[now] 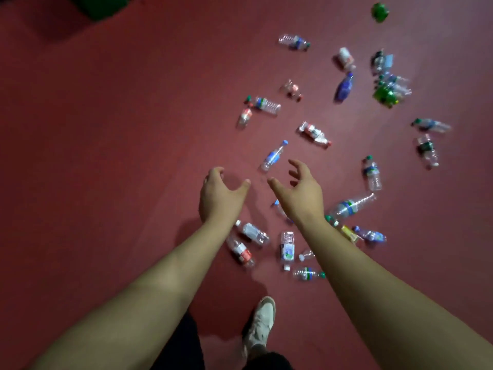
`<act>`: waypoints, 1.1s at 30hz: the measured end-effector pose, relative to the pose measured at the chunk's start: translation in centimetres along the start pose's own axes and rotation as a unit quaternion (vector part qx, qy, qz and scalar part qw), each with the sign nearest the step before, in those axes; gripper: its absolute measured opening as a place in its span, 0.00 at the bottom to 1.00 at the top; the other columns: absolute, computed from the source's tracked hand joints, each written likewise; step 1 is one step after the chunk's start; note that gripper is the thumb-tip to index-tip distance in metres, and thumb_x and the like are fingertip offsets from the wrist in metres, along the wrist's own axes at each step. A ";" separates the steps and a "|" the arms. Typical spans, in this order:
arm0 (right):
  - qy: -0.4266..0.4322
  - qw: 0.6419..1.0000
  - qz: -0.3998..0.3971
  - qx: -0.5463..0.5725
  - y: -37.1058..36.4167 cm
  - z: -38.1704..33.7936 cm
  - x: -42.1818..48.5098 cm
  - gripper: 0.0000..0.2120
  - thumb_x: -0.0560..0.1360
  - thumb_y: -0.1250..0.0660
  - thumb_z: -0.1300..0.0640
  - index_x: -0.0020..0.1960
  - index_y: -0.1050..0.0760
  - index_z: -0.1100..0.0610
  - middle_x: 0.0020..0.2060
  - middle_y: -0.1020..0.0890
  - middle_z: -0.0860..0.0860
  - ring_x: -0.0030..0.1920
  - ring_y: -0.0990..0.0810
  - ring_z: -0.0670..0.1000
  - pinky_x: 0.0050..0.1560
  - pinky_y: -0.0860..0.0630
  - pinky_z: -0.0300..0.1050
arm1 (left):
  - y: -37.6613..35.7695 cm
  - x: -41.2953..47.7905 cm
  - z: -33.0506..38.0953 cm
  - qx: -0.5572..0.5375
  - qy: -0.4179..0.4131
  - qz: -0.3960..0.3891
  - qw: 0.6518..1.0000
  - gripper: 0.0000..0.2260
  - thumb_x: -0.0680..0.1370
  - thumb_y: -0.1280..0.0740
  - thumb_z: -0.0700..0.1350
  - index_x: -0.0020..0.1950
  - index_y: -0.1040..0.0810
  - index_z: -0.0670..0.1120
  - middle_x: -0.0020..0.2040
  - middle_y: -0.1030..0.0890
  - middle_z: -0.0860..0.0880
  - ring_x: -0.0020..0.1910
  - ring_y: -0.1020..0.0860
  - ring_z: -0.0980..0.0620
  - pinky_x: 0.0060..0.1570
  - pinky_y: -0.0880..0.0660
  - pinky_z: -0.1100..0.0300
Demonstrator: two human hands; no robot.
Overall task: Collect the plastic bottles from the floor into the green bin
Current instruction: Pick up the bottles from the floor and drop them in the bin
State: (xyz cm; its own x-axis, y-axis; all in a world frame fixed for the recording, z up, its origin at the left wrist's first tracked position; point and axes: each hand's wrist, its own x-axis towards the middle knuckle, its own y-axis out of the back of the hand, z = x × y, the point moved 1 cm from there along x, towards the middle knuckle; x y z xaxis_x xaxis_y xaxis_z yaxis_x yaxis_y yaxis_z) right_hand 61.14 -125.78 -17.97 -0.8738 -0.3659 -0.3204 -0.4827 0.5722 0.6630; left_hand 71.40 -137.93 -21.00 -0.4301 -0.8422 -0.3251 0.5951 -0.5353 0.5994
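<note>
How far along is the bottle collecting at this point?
Done: nothing confirmable; the green bin is cut off, contents hidden. In hand: nothing; left hand and right hand are open, empty. Left: many bottles, like the blue-capped bottle, lie scattered on the floor.

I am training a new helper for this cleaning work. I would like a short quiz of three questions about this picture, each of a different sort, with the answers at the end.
1. True or false: the left hand holds a bottle.
2. What colour is the cap of the clear bottle lying just ahead of the right hand? A) blue B) yellow C) black
3. Fill in: the green bin shows in the top ___ corner of the view.
Key: 1 false, both hands are open and empty; 2 A; 3 left.
</note>
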 end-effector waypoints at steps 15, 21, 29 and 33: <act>0.034 0.972 -0.162 -0.166 -27.1 34.5 9.6 0.36 0.70 0.28 0.43 0.75 0.37 0.47 0.64 0.23 0.52 0.62 0.24 0.55 0.53 0.28 0.48 | -30.9 1.7 -35.6 0.036 0.257 -0.028 0.965 0.29 0.67 0.25 0.54 0.63 0.30 0.45 0.59 0.25 0.44 0.59 0.25 0.42 0.54 0.28 0.56; 0.048 0.941 -0.201 -0.268 -36.3 46.2 14.5 0.43 0.68 0.25 0.45 0.77 0.42 0.52 0.70 0.29 0.52 0.71 0.33 0.56 0.64 0.32 0.49 | -42.3 4.8 -46.7 0.056 0.371 -0.043 0.926 0.43 0.61 0.22 0.60 0.65 0.39 0.43 0.65 0.32 0.40 0.63 0.29 0.39 0.59 0.28 0.50; 0.043 0.928 -0.202 -0.310 -42.5 49.6 16.9 0.28 0.68 0.28 0.45 0.63 0.34 0.53 0.58 0.23 0.53 0.57 0.22 0.59 0.48 0.29 0.49 | -45.1 6.1 -49.4 0.014 0.342 0.040 0.939 0.39 0.64 0.24 0.49 0.68 0.42 0.45 0.60 0.27 0.40 0.55 0.23 0.38 0.53 0.24 0.49; 0.021 0.956 -0.168 -0.240 -41.7 45.3 15.9 0.23 0.68 0.29 0.43 0.54 0.35 0.52 0.51 0.22 0.51 0.51 0.21 0.59 0.42 0.30 0.48 | -40.7 8.0 -45.8 -0.011 0.296 0.079 0.952 0.41 0.66 0.26 0.49 0.72 0.45 0.48 0.62 0.26 0.43 0.56 0.22 0.40 0.51 0.24 0.51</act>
State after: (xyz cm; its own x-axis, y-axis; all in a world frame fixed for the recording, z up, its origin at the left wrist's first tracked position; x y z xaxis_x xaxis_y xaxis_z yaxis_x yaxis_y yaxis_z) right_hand 64.70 -122.19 -81.39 -0.6662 -0.5046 -0.5492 -0.6438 0.0175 0.7650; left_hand 74.86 -125.81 -81.43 0.1195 -0.7973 -0.5916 0.6371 -0.3955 0.6616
